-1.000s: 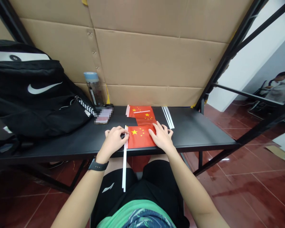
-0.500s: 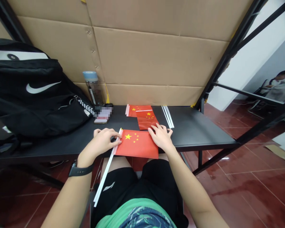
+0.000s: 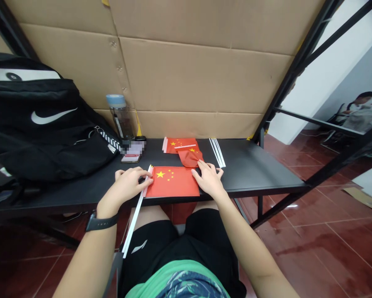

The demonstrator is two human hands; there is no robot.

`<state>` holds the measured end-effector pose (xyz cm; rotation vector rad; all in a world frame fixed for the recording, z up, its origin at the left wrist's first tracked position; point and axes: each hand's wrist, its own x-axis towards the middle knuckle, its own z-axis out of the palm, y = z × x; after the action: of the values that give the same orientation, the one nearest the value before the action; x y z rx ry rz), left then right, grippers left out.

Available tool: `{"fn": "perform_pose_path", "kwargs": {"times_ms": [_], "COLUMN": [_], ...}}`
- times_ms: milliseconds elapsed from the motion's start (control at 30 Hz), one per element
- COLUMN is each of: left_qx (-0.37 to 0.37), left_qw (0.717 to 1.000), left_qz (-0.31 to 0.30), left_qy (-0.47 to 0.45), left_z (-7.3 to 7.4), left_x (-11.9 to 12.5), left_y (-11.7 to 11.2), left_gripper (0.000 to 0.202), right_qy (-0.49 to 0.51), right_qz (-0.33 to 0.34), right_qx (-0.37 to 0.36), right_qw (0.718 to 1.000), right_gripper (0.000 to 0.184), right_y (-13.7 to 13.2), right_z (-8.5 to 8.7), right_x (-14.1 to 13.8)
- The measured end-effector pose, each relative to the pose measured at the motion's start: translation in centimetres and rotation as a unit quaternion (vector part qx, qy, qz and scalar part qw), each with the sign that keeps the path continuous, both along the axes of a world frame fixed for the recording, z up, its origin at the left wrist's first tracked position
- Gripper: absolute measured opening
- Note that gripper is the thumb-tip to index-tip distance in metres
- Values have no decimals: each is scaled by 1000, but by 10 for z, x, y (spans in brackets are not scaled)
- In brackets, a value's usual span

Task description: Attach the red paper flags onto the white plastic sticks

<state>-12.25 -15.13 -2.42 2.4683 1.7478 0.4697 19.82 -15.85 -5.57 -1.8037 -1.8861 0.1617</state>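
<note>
A small red flag [image 3: 173,182] with yellow stars lies flat at the front edge of the black table [image 3: 254,165]. Its white stick [image 3: 135,217] slants down past the edge toward my lap. My left hand [image 3: 128,184] is closed on the stick at the flag's left border. My right hand [image 3: 208,179] lies open with fingers spread on the flag's right edge. Behind it sits a pile of more red flags [image 3: 184,150].
Loose white sticks [image 3: 217,152] lie at the right of the pile. A black backpack [image 3: 39,124], a water bottle [image 3: 120,116] and a phone [image 3: 131,157] fill the table's left. Cardboard lines the wall behind. Another person sits far off at the right [image 3: 362,109].
The flag and stick swung from upright to slanted and shifted left. My left hand moved left with the stick. My right hand stayed on the flag's right side.
</note>
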Motion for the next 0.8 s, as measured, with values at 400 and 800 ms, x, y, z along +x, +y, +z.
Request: {"fn": "perform_pose_path", "kwargs": {"times_ms": [400,800], "left_qx": [39,31], "left_qw": [999,999], "left_qz": [-9,3], "left_qy": [-20,-25], "left_z": [-22,-22], "left_x": [40,38], "left_y": [8,9], "left_gripper": [43,45], "right_qy": [187,199], "right_qz": [184,235], "right_qx": [46,43], "right_qw": [964,950], "right_gripper": [40,36], "right_y": [-11,-8], "right_z": [29,35], "right_x": [28,66]}}
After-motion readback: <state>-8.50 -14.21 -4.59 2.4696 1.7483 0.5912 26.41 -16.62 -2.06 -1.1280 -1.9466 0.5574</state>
